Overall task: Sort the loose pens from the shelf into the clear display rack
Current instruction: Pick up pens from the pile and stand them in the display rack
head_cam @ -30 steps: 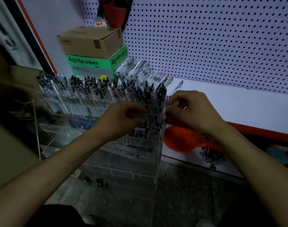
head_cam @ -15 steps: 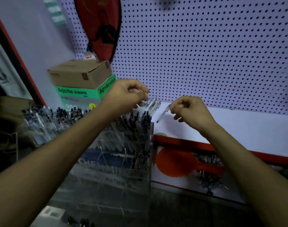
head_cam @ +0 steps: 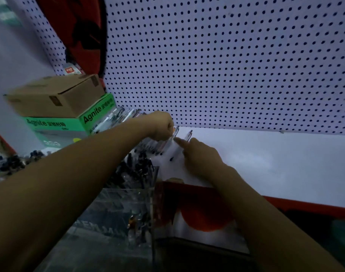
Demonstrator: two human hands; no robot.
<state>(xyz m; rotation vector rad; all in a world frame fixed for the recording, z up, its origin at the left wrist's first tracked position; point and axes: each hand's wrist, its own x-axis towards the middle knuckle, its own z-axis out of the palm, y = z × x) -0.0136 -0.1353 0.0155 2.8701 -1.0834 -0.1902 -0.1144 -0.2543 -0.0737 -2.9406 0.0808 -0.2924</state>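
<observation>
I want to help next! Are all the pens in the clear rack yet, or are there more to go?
Not yet. The clear rack already holds lots of dark-capped pens. Right now the left hand grips a bunch of loose pens on the white shelf, and the right hand touches one pen there. More pens lie beside the green box, waiting.

The clear display rack [head_cam: 128, 205] looks like glossy transparent plastic, the loose pens [head_cam: 168, 143] have clear shiny plastic barrels, the shelf [head_cam: 275, 163] is smooth matt white, the pegboard [head_cam: 226, 65] matt and perforated, and the brown box [head_cam: 56, 95] plain matt cardboard.
</observation>
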